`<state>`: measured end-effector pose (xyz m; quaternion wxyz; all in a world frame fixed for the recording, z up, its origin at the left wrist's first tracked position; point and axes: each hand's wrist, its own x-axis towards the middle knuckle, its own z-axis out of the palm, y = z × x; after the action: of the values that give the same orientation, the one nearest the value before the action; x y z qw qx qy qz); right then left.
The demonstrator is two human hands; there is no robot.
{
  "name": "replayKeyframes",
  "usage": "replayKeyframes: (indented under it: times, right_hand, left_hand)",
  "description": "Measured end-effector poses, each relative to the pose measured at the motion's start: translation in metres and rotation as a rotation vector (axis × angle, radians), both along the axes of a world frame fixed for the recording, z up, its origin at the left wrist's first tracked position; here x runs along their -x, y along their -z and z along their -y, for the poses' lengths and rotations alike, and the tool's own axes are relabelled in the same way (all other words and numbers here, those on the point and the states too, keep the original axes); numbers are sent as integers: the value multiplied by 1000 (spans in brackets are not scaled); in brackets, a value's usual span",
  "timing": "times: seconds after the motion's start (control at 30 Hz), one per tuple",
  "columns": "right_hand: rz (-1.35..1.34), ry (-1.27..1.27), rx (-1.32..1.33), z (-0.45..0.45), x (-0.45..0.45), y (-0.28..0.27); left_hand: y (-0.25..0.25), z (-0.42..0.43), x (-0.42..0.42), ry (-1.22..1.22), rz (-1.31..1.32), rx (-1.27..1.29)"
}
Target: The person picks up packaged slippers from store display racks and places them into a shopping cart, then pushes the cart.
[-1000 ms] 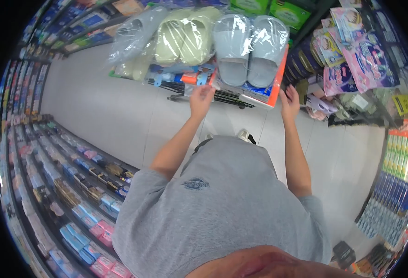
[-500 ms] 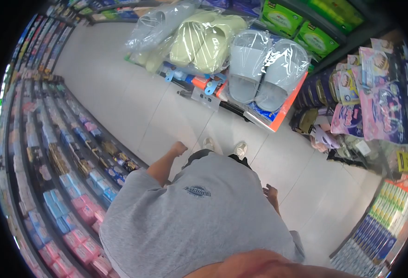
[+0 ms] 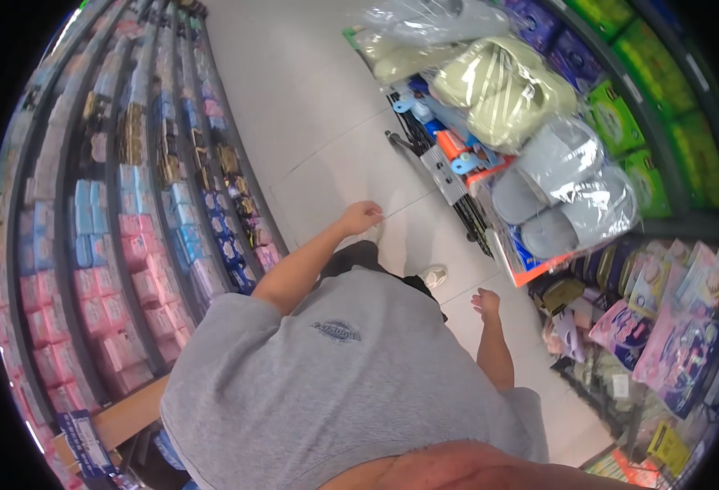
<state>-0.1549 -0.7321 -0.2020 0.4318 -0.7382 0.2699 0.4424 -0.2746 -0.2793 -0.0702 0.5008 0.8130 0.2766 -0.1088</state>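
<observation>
My left hand (image 3: 362, 217) hangs in the air over the floor, its fingers loosely bent and nothing visible in it. It is between the shelves on the left and the slipper display. My right hand (image 3: 485, 302) is lower, beside my body, fingers apart and holding nothing. Nearest to it is the display's orange-edged corner, which it does not touch. On that display lie grey slippers (image 3: 552, 200) in clear plastic, pale yellow-green slippers (image 3: 506, 90) behind them, and a bagged greyish pair (image 3: 433, 20) farthest off.
Tall shelves (image 3: 115, 237) packed with pink, blue and dark packages run along my left. Green packs (image 3: 616, 114) fill shelving behind the slippers. Pink and purple bags (image 3: 670, 351) hang at right. Pale floor tiles (image 3: 294, 106) lie between, with a wooden ledge (image 3: 131, 412) at lower left.
My view has turned, so the slipper display now appears farther right and the left shelves fill more of the frame. Both hands have swung forward and upward.
</observation>
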Motion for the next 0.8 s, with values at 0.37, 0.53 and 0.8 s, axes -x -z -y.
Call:
replayKeyframes:
  times: [0.37, 0.53, 0.8]
  right_hand:
    - [214, -735, -32, -230, 4, 2]
    - [653, -986, 18, -402, -15, -40]
    - [1163, -690, -109, -680, -82, -178]
  left_hand:
    - [104, -159, 254, -786, -413, 362]
    - [132, -234, 332, -1055, -287, 528]
    - [97, -326, 314, -1223, -161, 562]
